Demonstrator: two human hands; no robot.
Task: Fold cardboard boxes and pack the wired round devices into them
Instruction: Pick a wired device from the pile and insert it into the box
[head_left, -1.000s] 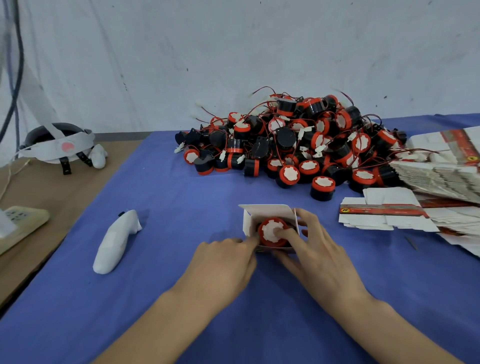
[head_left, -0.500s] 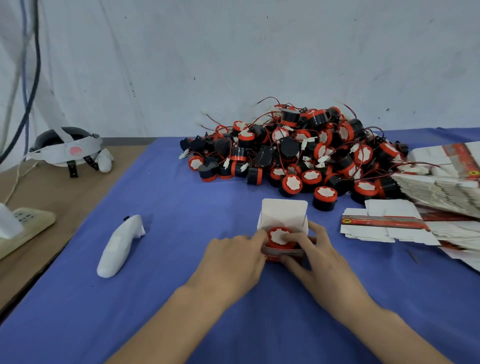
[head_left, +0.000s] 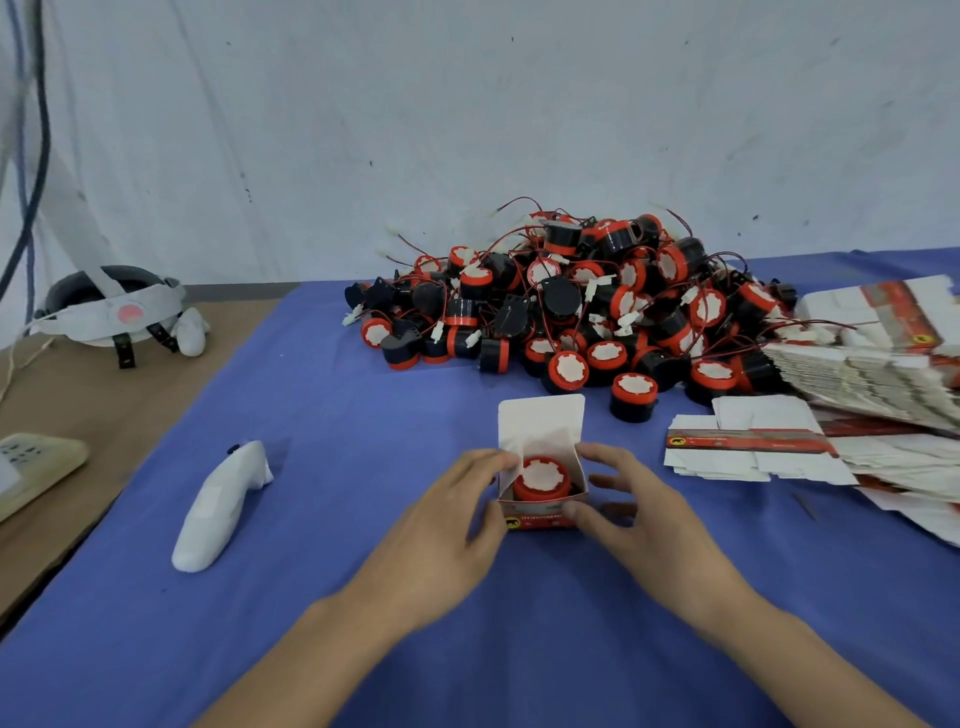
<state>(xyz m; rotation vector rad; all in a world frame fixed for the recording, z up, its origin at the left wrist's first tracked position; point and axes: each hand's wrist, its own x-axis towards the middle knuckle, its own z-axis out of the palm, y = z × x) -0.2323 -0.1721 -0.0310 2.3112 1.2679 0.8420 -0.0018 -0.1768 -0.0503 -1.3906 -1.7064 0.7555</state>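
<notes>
On the blue cloth-covered table (head_left: 363, 519), the big heap of black-and-red round wired devices (head_left: 571, 301) lies beyond the right hand (head_left: 639, 509), with flat white-and-red cardboard blanks (head_left: 753, 447) out past it. And the small white cardboard box (head_left: 537, 514) between it and the left hand (head_left: 441, 525) has swung upright, lid flap (head_left: 540, 421) standing tall! The left hand pinches the side flap inward, the right hand grips the right wall, and the red-rimmed device (head_left: 541, 478) now sits face-up inside, so closing looks next.
</notes>
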